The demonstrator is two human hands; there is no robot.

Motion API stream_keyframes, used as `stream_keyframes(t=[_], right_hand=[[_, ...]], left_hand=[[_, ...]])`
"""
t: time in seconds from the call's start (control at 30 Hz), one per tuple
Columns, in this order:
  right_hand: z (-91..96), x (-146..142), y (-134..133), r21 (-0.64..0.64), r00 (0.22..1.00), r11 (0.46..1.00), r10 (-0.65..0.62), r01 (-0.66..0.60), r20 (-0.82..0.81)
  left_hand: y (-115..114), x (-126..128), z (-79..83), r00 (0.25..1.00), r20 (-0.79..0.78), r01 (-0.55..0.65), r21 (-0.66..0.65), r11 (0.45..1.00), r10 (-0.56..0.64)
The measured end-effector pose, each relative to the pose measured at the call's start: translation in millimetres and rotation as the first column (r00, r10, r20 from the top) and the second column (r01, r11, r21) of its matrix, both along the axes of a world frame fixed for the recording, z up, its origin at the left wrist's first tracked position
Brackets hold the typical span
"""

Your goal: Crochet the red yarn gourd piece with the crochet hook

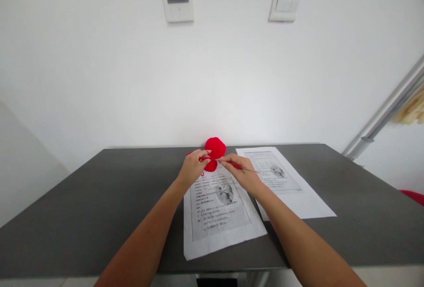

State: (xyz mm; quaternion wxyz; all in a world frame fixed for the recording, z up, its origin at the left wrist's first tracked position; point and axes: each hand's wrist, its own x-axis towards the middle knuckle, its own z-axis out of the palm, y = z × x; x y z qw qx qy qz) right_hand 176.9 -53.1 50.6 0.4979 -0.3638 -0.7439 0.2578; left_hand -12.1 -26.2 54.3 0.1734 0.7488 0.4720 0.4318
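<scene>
My left hand [193, 166] is closed on a small red crochet piece [210, 166], pinching its edge between thumb and fingers. A loop of red yarn [202, 173] hangs below those fingers. In my right hand [244, 175] is a crochet hook [236, 164] with a red grip; its thin metal end sticks out behind the hand. The hook's front tip meets the red piece, though whether it is through a stitch is too small to tell. Just behind both hands sits a round red ball of yarn [215, 147], close to the wall.
Beneath the hands lies a printed sheet [220, 216] with a picture, and a second printed sheet [294, 198] is to its right. Both rest on a dark grey table [99, 216] against a white wall [212, 79]. A grey pipe [384, 128] runs along the right.
</scene>
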Motion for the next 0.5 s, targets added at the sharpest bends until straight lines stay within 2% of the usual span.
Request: stream_keyframes(t=[0.17,0.37,0.43,0.5], right_hand=[[4.6,5.4,1.7,-0.114,0.991,0.991,0.049,-0.063,-0.122],[9.4,6.6,-3.5,-0.064,0.996,0.995,0.082,-0.08,0.028],[8.2,5.8,-1.9,-0.092,0.995,0.991,0.09,-0.095,-0.051],[5.9,5.2,1.6,-0.165,0.975,0.976,0.107,-0.14,-0.194]], left_hand=[[-1.3,0.6,2.1,1.0,-0.015,0.022,-0.031,0.999,-0.022],[-0.1,-0.2,2.8,1.0,-0.003,0.024,-0.044,0.999,-0.024],[1.5,-1.0,1.3,0.998,0.053,0.029,-0.08,0.996,-0.024],[3.2,-2.1,-0.6,0.985,0.166,0.077,-0.185,0.98,-0.046]])
